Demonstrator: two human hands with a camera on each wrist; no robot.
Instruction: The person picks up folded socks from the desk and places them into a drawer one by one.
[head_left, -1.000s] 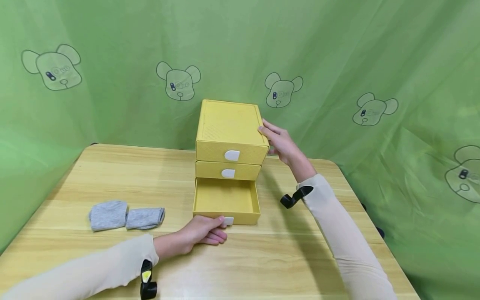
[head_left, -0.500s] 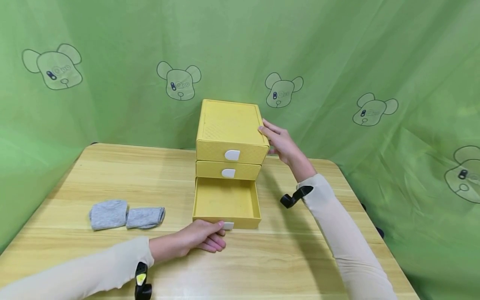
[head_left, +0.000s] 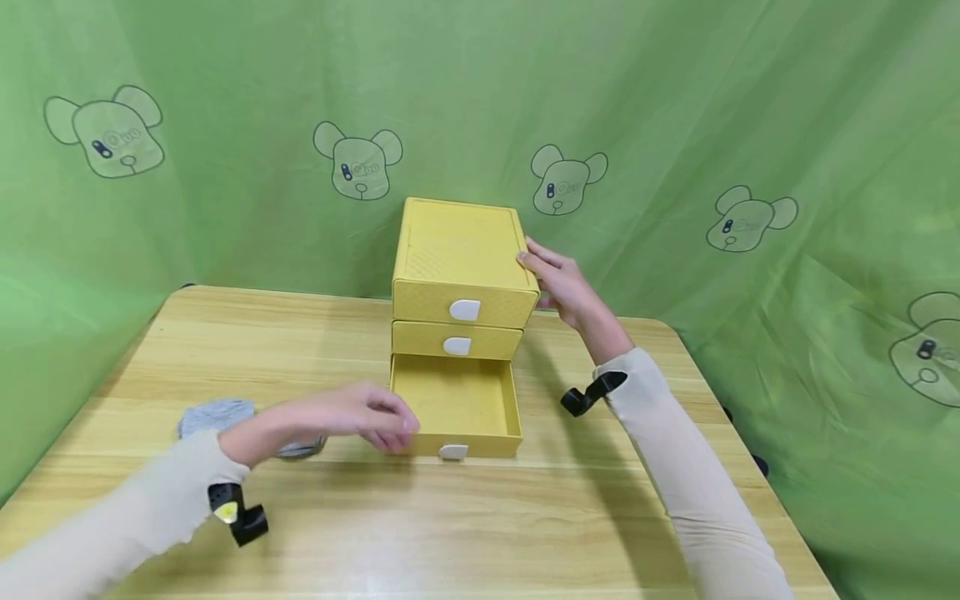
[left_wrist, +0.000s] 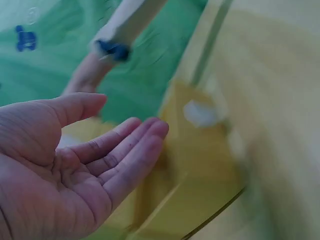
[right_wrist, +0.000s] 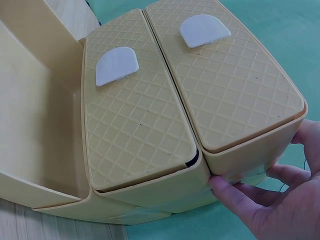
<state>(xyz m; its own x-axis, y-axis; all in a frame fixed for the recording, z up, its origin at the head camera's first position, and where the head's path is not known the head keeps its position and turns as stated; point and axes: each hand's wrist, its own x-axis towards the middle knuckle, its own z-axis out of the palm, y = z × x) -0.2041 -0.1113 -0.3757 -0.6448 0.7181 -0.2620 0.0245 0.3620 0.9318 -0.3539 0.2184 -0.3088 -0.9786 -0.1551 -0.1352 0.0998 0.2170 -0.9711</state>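
Note:
A yellow drawer cabinet (head_left: 465, 242) stands on the table; its bottom drawer (head_left: 457, 446) is pulled out and has nothing in it. Both upper drawers (right_wrist: 135, 110) are closed, each with a white tab handle. My left hand (head_left: 348, 414) hovers around the drawer's front left corner, blurred by motion. Its fingers are loosely bent and hold nothing in the left wrist view. My right hand (head_left: 561, 283) rests against the cabinet's right side near the top, fingers spread along it. Folded grey cloth (head_left: 217, 414) lies at the left, partly hidden behind the left hand and forearm.
The wooden table (head_left: 450, 533) extends in front of the cabinet and to both sides. A green curtain (head_left: 262, 217) with bear-head prints hangs close behind the cabinet and at both sides of the table.
My left hand first drew the bottom drawer slightly further out, then let go of its front and moved left and up. My right hand stays at the cabinet's side.

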